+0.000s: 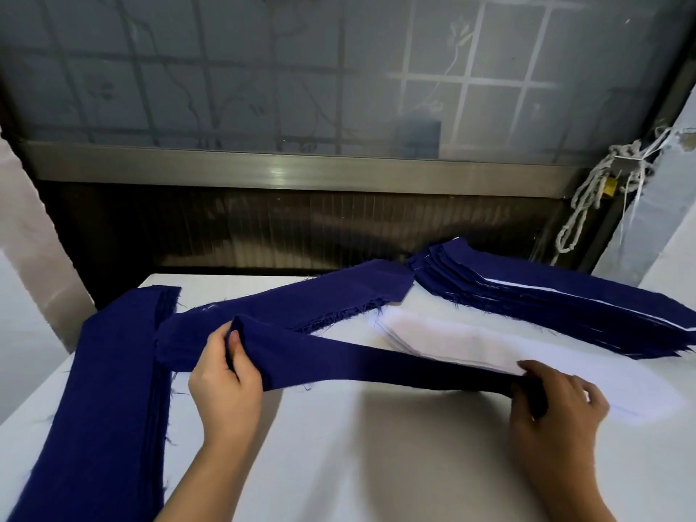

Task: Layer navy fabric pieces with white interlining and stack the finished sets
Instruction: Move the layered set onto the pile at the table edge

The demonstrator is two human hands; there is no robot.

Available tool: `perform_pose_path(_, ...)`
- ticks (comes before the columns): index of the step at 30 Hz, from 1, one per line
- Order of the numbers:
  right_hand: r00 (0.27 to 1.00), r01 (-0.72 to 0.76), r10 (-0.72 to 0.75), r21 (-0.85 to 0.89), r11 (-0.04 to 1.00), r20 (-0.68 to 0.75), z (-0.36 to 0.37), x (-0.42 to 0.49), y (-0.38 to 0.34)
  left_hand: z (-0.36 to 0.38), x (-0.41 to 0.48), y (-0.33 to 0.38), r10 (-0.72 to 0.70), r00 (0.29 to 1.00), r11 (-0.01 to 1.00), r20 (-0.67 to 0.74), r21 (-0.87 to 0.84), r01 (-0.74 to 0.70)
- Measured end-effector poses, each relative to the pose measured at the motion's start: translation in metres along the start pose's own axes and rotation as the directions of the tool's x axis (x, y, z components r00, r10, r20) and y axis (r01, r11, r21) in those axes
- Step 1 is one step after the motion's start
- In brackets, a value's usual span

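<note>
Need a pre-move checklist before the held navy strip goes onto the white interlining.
1. Left hand grips navy strip end: ok.
2. Right hand grips the other end: ok.
3. Strip flat: not ok, bunched at the left hand.
4. Strip over white interlining pile: not ok, crosses only its near edge.
5. Top interlining sheet separated: cannot tell.
6. Finished stack top free: ok.
</note>
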State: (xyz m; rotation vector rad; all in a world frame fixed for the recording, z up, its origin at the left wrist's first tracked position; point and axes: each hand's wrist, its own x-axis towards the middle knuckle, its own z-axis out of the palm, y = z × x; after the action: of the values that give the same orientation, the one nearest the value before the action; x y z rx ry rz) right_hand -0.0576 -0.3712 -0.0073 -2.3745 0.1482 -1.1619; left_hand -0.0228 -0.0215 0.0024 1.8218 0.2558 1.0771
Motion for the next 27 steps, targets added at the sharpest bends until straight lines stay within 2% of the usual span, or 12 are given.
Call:
perform_pose_path(3, 0.961, -0.251, 0.27, 0.216, 0.944, -0.063, -0.004, 0.001, 0.0, 0.001, 0.001, 0.001, -0.006, 1.0, 1.0, -0.011, 0.008, 0.006)
perform_pose_path(6, 0.919, -0.328, 0.377, 0.301, 0.895, -0.119, -0.008, 0.004, 0.002, 0.001, 0.002, -0.002, -0.063, 0.998, 0.998, 0.001, 0.03, 0.063)
perform_pose_path(10, 0.875, -0.442, 0.472, 0.223, 0.869, -0.107, -0.007, 0.008, 0.009, 0.002, -0.002, -0.004, -0.017, 0.996, 0.956, 0.084, 0.293, -0.009)
perform_pose_path(13, 0.845, -0.513, 0.525, 0.127, 0.849, -0.1, -0.006, 0.011, 0.013, 0.002, 0.0, -0.003, -0.011, 0.996, 0.936, 0.088, 0.351, -0.021)
perform_pose_path(17, 0.882, -0.455, 0.463, 0.099, 0.885, -0.083, -0.006, 0.009, 0.007, 0.002, -0.001, -0.002, 0.026, 0.991, 0.946, 0.131, 0.317, -0.067)
perform_pose_path(21, 0.941, -0.318, 0.295, 0.139, 0.938, 0.163, -0.007, 0.001, -0.005, 0.004, -0.006, -0.004, 0.045, 0.958, 0.951, 0.283, 0.282, -0.128)
perform_pose_path(24, 0.945, -0.199, 0.201, -0.035, 0.979, 0.259, -0.003, -0.002, -0.011, 0.006, -0.006, -0.008, 0.045, 0.928, 0.941, 0.369, 0.295, -0.164)
perform_pose_path(27, 0.932, -0.252, 0.295, -0.207, 0.945, 0.209, -0.003, 0.003, -0.014, 0.006, -0.006, -0.01, 0.059, 0.896, 0.927, 0.441, 0.308, -0.213)
